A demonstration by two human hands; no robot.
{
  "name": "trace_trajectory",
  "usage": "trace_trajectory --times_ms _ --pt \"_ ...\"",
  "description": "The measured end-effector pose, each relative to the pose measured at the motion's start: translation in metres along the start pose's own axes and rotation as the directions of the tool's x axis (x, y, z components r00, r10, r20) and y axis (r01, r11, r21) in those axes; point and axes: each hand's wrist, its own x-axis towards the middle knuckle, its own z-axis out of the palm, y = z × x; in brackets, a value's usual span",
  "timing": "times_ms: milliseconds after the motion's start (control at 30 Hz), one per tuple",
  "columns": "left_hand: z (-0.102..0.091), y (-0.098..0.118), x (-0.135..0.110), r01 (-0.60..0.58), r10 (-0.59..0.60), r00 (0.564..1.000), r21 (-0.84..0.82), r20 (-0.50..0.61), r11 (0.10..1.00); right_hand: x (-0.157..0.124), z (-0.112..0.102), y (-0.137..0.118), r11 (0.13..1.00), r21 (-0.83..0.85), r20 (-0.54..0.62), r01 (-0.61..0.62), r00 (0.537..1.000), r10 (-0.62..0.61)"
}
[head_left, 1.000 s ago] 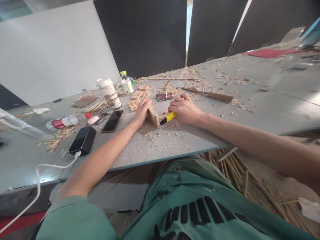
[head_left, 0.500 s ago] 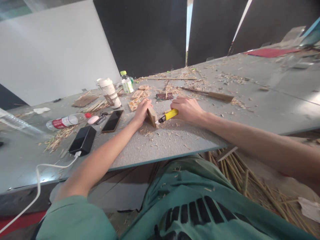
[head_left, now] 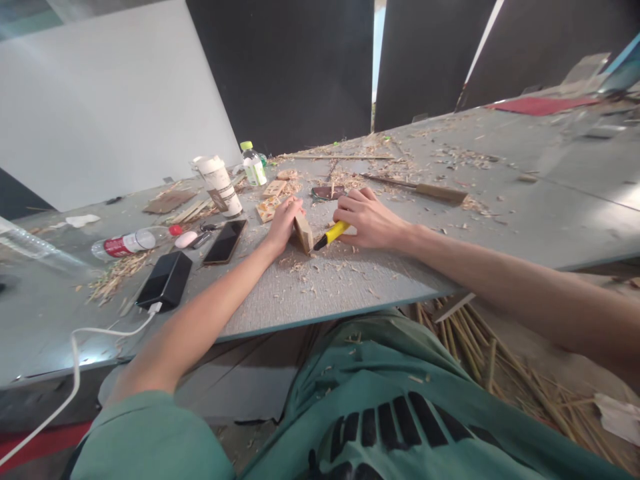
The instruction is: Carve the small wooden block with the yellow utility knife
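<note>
My left hand (head_left: 287, 223) is closed on a small wooden block (head_left: 303, 235), which stands tilted on the grey table (head_left: 280, 300). From the right, my right hand (head_left: 365, 217) grips a yellow utility knife (head_left: 335, 233). Its black front end points down and left, right beside the lower edge of the block; whether the blade touches the wood I cannot tell. Wood shavings lie around and below the block. Just beyond my hands sits a dark red and green item (head_left: 327, 193) among more shavings.
Left of my arm are a phone (head_left: 225, 242), a black power bank (head_left: 165, 281) with a white cable, a lying bottle (head_left: 135, 243) and a paper cup (head_left: 220, 187). Behind stands a green-capped bottle (head_left: 254, 165). A wooden-handled tool (head_left: 440, 193) lies to the right.
My right hand has turned the utility knife to a steeper angle, its front end now lower at the block's bottom edge. My left hand and the block have hardly moved.
</note>
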Motion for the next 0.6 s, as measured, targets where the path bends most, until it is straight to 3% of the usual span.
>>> trace_trajectory --times_ms 300,600 --pt "0.0 0.0 -0.001 0.004 -0.004 1.0 0.013 -0.004 1.0 0.001 0.002 0.008 0.981 0.076 0.063 0.18 0.981 -0.185" --pt "0.0 0.002 -0.001 0.008 -0.008 1.0 0.009 0.001 1.0 -0.003 0.006 0.025 0.975 0.103 0.07 0.195 0.977 -0.203"
